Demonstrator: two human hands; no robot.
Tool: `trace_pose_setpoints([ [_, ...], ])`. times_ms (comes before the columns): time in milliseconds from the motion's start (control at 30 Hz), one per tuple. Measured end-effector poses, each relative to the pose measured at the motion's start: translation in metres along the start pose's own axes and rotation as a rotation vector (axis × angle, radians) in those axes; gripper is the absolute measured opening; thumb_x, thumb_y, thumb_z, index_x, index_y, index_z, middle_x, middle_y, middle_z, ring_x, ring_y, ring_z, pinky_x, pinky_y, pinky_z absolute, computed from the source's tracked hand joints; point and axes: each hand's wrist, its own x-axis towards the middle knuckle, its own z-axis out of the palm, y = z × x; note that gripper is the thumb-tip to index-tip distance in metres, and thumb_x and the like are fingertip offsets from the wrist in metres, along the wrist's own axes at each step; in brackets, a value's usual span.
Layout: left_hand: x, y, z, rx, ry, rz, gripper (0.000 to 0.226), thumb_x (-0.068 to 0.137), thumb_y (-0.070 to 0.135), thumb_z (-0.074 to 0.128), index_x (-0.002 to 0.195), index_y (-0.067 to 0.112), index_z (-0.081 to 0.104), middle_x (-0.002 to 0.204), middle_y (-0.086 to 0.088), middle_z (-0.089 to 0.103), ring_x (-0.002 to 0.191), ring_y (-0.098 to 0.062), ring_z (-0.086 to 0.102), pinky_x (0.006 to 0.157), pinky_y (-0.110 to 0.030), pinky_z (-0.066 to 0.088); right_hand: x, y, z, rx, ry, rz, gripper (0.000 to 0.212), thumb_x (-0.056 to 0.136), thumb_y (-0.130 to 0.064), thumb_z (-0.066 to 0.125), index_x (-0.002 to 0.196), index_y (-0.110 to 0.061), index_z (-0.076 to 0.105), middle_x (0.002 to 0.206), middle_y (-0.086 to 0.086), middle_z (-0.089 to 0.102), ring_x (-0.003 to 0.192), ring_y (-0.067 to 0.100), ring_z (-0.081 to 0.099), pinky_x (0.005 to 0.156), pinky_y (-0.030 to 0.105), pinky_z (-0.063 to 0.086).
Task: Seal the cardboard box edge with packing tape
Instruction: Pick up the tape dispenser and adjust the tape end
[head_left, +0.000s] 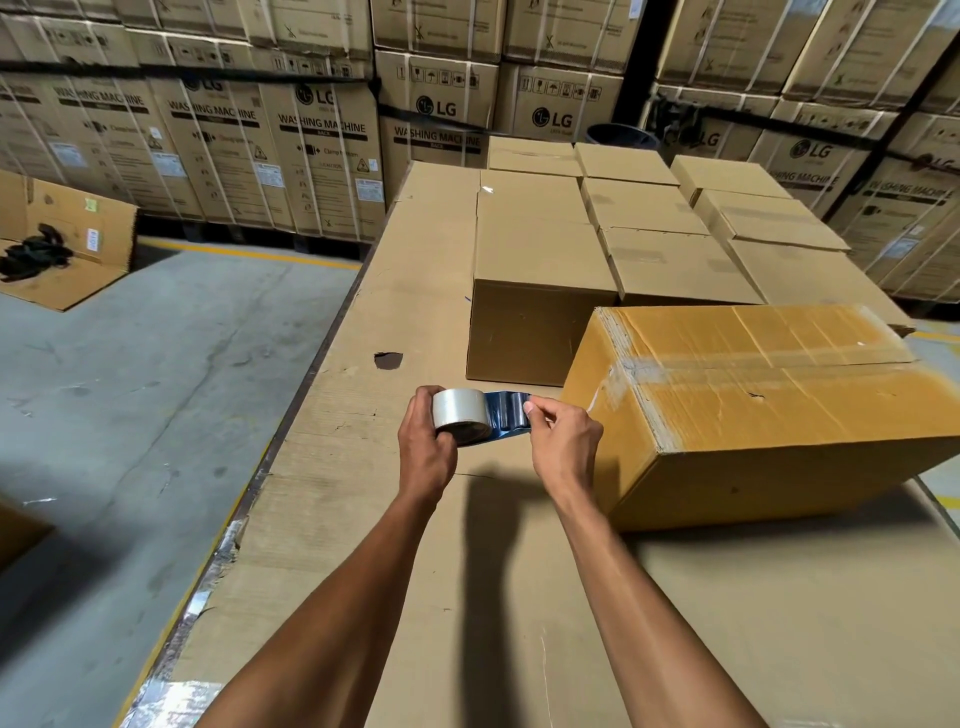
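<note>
Left of the orange cardboard box (769, 410), the left hand (426, 447) is wrapped around the packing tape roll (461, 415), holding it above the cardboard-covered desk (395, 545). A short strip of tape (506, 413) runs from the roll toward the box. The right hand (563, 441), just beside the box's near-left corner, pinches the strip's free end between thumb and fingers. Behind the box stand plain brown cartons (535, 291).

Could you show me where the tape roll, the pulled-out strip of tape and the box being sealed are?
tape roll (460, 415), head view, curved outer side.
strip of tape (505, 411), head view, middle of the strip.
box (769, 410), head view, its top face.
</note>
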Motion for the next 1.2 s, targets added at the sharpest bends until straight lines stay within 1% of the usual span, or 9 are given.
trace_pose_setpoints([
  [67, 0.001, 0.001, -0.001, -0.007, 0.007, -0.010, 0.062, 0.075, -0.018, 0.046, 0.126, 0.017, 0.056, 0.118, -0.008, 0.063, 0.103, -0.030, 0.060, 0.085, -0.050, 0.061, -0.002, 0.000, 0.001, 0.011, -0.005, -0.010, 0.021, 0.098, -0.020, 0.072, 0.113, -0.008, 0.082, 0.106, 0.009, 0.082, 0.086, 0.025, 0.075, 0.075, 0.017, 0.042],
  [233, 0.002, 0.000, -0.004, -0.003, 0.007, -0.016, 0.064, 0.076, -0.017, 0.048, 0.126, 0.023, 0.054, 0.118, -0.005, 0.061, 0.104, -0.029, 0.061, 0.087, -0.055, 0.063, 0.000, -0.001, 0.001, 0.150, -0.052, 0.073, 0.014, 0.099, -0.024, 0.071, 0.098, -0.015, 0.082, 0.089, -0.002, 0.080, 0.087, 0.021, 0.076, 0.092, 0.044, 0.057],
  [400, 0.004, -0.002, -0.003, 0.001, 0.013, 0.002, 0.065, 0.075, -0.016, 0.049, 0.123, 0.027, 0.052, 0.116, -0.003, 0.062, 0.103, -0.029, 0.061, 0.086, -0.056, 0.062, 0.005, -0.004, -0.005, 0.141, -0.105, 0.077, 0.015, 0.100, -0.025, 0.070, 0.101, -0.015, 0.080, 0.098, 0.001, 0.080, 0.080, 0.015, 0.069, 0.081, 0.030, 0.051],
  [533, 0.004, -0.002, -0.002, -0.008, 0.012, -0.009, 0.064, 0.076, -0.018, 0.050, 0.125, 0.023, 0.055, 0.117, -0.005, 0.062, 0.104, -0.029, 0.061, 0.087, -0.053, 0.063, 0.007, -0.002, -0.002, 0.116, -0.122, 0.128, 0.025, 0.103, -0.033, 0.063, 0.101, -0.014, 0.079, 0.097, 0.004, 0.079, 0.085, 0.027, 0.069, 0.085, 0.039, 0.053],
  [700, 0.003, -0.002, -0.002, -0.019, 0.002, -0.008, 0.062, 0.078, -0.020, 0.050, 0.126, 0.019, 0.056, 0.119, -0.005, 0.062, 0.106, -0.027, 0.061, 0.085, -0.045, 0.061, 0.008, -0.009, -0.005, 0.175, -0.207, 0.228, 0.054, 0.099, -0.065, 0.052, 0.097, -0.019, 0.079, 0.092, 0.001, 0.077, 0.093, 0.024, 0.069, 0.082, 0.038, 0.055],
  [800, 0.004, -0.003, -0.002, -0.028, -0.001, 0.008, 0.061, 0.077, -0.019, 0.049, 0.124, 0.019, 0.056, 0.118, -0.005, 0.063, 0.104, -0.027, 0.060, 0.084, -0.044, 0.059, 0.012, -0.009, -0.003, 0.131, -0.189, 0.237, 0.031, 0.095, -0.051, 0.070, 0.094, -0.021, 0.077, 0.107, 0.001, 0.075, 0.109, 0.022, 0.060, 0.091, 0.034, 0.048],
  [933, 0.005, -0.005, -0.002, -0.046, -0.033, 0.029, 0.063, 0.074, -0.018, 0.048, 0.126, 0.017, 0.056, 0.116, -0.005, 0.064, 0.102, -0.028, 0.059, 0.086, -0.046, 0.057, 0.020, -0.008, 0.001, 0.111, -0.142, 0.253, 0.016, 0.097, -0.034, 0.072, 0.091, -0.019, 0.074, 0.112, 0.006, 0.075, 0.116, 0.030, 0.062, 0.094, 0.036, 0.051],
  [1100, 0.005, -0.001, -0.006, -0.094, -0.144, 0.037, 0.053, 0.086, 0.008, 0.069, 0.129, 0.031, 0.048, 0.119, -0.001, 0.067, 0.104, -0.026, 0.067, 0.083, -0.030, 0.056, 0.030, -0.003, 0.004, 0.108, -0.105, 0.272, 0.019, 0.097, -0.032, 0.072, 0.080, -0.026, 0.067, 0.101, 0.005, 0.075, 0.104, 0.030, 0.067, 0.088, 0.045, 0.060],
  [1200, 0.004, -0.003, -0.008, -0.144, -0.227, 0.036, 0.068, 0.083, 0.032, 0.086, 0.136, 0.034, 0.044, 0.124, -0.001, 0.067, 0.107, -0.021, 0.072, 0.088, -0.031, 0.063, 0.035, 0.005, 0.005, 0.113, -0.106, 0.305, 0.022, 0.097, -0.033, 0.072, 0.077, -0.031, 0.063, 0.096, 0.003, 0.073, 0.101, 0.031, 0.069, 0.081, 0.052, 0.064],
])
